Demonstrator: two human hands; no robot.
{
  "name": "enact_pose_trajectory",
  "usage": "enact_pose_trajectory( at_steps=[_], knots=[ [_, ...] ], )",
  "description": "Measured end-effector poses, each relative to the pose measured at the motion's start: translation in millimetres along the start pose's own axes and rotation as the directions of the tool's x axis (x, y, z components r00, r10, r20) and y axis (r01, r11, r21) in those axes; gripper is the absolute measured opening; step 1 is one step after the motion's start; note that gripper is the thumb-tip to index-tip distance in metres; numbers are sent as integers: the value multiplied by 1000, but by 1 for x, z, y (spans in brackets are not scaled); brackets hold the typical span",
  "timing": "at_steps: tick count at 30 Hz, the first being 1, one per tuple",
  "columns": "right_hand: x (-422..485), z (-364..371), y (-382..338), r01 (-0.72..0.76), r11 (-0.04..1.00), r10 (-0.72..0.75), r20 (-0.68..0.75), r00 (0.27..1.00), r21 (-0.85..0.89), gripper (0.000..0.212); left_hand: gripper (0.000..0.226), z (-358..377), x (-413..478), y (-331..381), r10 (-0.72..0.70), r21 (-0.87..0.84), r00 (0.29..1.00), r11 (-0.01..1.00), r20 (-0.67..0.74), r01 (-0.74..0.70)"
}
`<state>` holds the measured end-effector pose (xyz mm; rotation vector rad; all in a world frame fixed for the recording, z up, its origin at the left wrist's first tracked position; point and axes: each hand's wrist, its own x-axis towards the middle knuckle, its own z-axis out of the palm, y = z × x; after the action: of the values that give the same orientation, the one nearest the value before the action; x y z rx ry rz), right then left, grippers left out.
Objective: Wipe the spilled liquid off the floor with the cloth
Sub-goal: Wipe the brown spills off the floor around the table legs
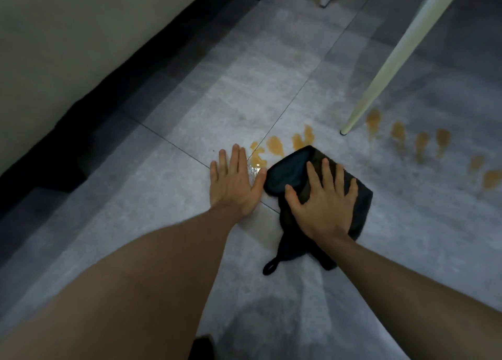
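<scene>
The floor [168,196] looked like grey stone tile, smooth with a soft gloss. The cloth [358,196] was dark, thick fabric with a fuzzy, matt face. The spilled liquid [274,145] was amber and shiny. The furniture leg [402,52] seemed smooth and cream-painted.

Below me spreads a grey stone-look tiled floor [173,185], a pale wall [68,33] with dark skirting [89,131] at left, a slanted white furniture leg [394,60] at right.
</scene>
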<state>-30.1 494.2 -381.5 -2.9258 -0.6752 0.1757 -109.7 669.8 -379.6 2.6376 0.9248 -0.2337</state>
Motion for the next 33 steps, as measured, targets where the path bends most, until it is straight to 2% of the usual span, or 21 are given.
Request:
enact_pose_trajectory(
  at_steps=[4, 7, 10, 14, 18, 21, 23, 25, 28, 31, 33],
  knots=[
    [42, 3, -28, -62, 997, 63, -17, 998, 40, 85, 84, 9, 10, 0, -26, 41, 996, 999, -88, 29],
    [41, 9, -36, 16, 1000, -15, -36, 999, 23, 85, 83, 15, 11, -1, -33, 19, 992, 999, -124, 36],
    [15, 7, -5, 95, 995, -95, -64, 993, 0, 84, 82, 15, 9, -4, -31, -8, 991, 1000, -128, 30],
    [36, -1, 6, 19, 1000, -19, -37, 999, 1, 86, 86, 14, 8, 1, -61, -52, 987, 997, -151, 54],
    [105, 3, -56, -40, 995, 45, -52, 998, 90, 88, 93, 15, 13, -2, -50, -62, 981, 997, -186, 39],
    [112, 13, -96, 121, 991, -121, -7, 993, 58, 86, 98, 16, 12, -3, -41, -115, 975, 993, -216, 16],
    [82, 15, -89, 260, 965, -259, -16, 966, 40, 81, 103, 15, 11, -3, -38, -157, 979, 988, -202, 6],
    [53, 14, -61, 326, 945, -324, -46, 945, 32, 76, 106, 13, 9, -4, -36, -158, 983, 987, -181, 7],
    [67, 5, -30, 244, 970, -243, -58, 968, 14, 76, 101, 12, 12, -3, -40, -97, 984, 995, -173, 23],
    [115, 2, -51, 92, 995, -91, -33, 995, 40, 79, 98, 14, 13, -1, -33, -49, 985, 998, -171, 25],
    [126, 6, -74, 111, 992, -111, -16, 994, 51, 79, 98, 15, 13, -1, -30, -63, 983, 998, -180, 19]
  ],
)
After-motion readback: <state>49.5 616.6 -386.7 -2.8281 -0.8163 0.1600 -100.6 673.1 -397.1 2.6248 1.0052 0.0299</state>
